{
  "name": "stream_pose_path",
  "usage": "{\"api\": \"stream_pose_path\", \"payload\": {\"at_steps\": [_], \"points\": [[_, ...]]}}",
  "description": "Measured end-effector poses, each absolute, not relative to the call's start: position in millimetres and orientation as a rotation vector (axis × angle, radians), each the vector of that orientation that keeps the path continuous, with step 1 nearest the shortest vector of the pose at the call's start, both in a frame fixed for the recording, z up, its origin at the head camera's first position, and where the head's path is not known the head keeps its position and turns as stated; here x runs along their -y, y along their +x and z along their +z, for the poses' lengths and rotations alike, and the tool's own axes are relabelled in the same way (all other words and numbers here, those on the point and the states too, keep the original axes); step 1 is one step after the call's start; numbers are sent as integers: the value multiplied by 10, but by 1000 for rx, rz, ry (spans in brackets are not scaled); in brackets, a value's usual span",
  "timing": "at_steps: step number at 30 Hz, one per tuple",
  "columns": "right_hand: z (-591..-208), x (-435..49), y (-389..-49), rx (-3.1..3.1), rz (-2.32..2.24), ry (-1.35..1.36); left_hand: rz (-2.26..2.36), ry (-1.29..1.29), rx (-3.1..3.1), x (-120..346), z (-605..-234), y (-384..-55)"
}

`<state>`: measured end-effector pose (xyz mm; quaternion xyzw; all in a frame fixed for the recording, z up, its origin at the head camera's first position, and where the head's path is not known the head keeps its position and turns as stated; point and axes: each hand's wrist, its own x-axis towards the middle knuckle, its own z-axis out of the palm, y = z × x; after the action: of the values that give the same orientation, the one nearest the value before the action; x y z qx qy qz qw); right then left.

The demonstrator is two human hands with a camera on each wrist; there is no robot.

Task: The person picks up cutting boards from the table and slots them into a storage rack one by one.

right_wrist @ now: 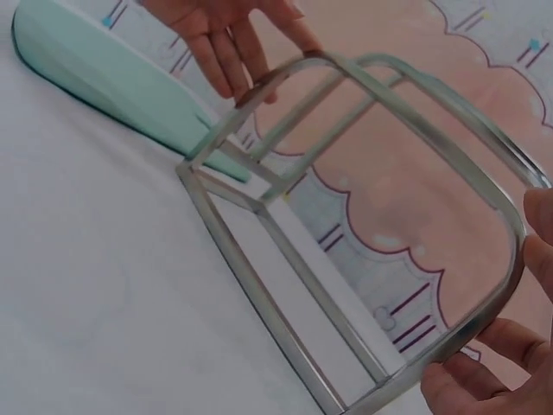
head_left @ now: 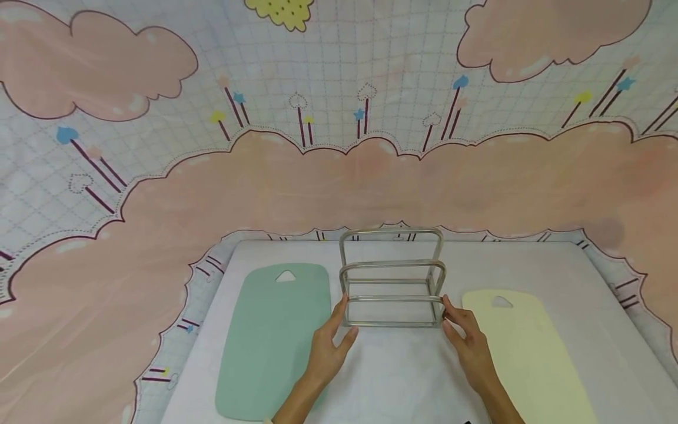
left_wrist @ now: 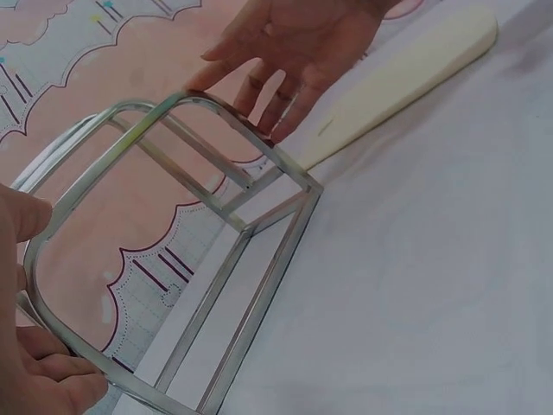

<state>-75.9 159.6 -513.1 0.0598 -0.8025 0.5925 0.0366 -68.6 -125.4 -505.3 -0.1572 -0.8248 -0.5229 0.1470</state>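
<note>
A silver metal wire rack (head_left: 392,324) with rounded upright loops stands at the middle of the white table. My left hand (head_left: 323,356) touches its left side with extended fingers; in the head view the thumb lies apart from the bars. On the rack's right side my right hand (head_left: 474,353) rests its fingertips against the frame. Both wrist views show fingers of each hand along the front loop of the rack. A green cutting board (head_left: 275,335) lies flat to the left, partly behind my left forearm. A pale yellow cutting board (head_left: 529,353) lies to the right.
The white table (head_left: 392,377) has its far edge just beyond the rack. Behind and beside it hangs a cloth (head_left: 371,188) printed with pink clouds and a grid. Each board has a small cut-out near its far end.
</note>
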Motion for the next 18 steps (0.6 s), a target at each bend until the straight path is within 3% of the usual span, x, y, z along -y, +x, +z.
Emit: {"api": "stream_pose_path", "payload": {"at_steps": [13, 18], "points": [[-5149, -1534, -730, 2278, 1822, 351, -1622, -396, 2403, 1355, -5089, -725], [-5013, -1521, -700, 2285, 1768, 269, -1769, -335, 2345, 1516, -5117, -731]]}}
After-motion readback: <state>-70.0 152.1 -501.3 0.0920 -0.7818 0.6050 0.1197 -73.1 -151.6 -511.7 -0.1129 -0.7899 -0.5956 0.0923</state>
